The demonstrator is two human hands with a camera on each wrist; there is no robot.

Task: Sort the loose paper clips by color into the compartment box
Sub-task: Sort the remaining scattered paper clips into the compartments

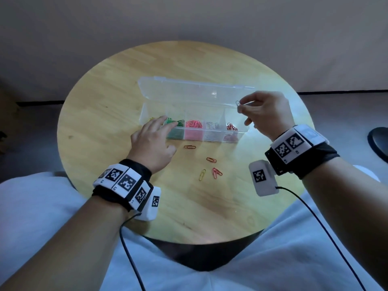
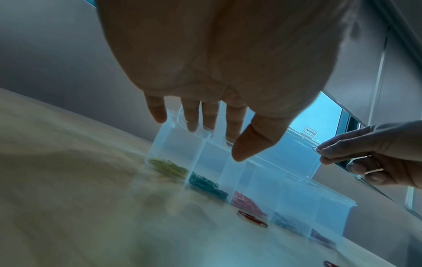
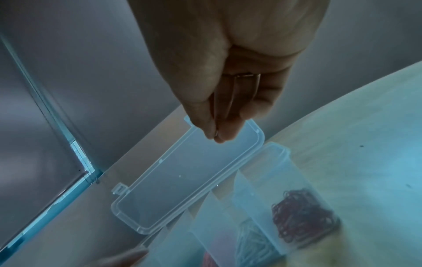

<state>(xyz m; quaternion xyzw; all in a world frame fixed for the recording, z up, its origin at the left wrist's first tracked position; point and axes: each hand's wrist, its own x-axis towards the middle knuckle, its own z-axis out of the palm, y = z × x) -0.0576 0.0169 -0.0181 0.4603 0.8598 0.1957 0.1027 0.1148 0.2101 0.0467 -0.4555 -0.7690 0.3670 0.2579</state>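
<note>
Silver wire shows at the right hand (image 1: 265, 111): thumb and forefinger pinch a silver clip (image 1: 237, 102), the other fingers curled beneath. Its long axis runs roughly level, pointing left toward the open lid. The clip is held above the right end of the compartment box (image 1: 210, 139). The silver compartment (image 1: 212, 125), fourth from the left, lies below and to the left of the pinch, nearer the person. The left hand (image 1: 154, 141) rests with straight fingers on the box's left end and holds nothing. Five loose clips lie on the wooden table (image 1: 100, 114) in front of the box. Judgement: the drop requires a short leftward, downward carry.
</note>
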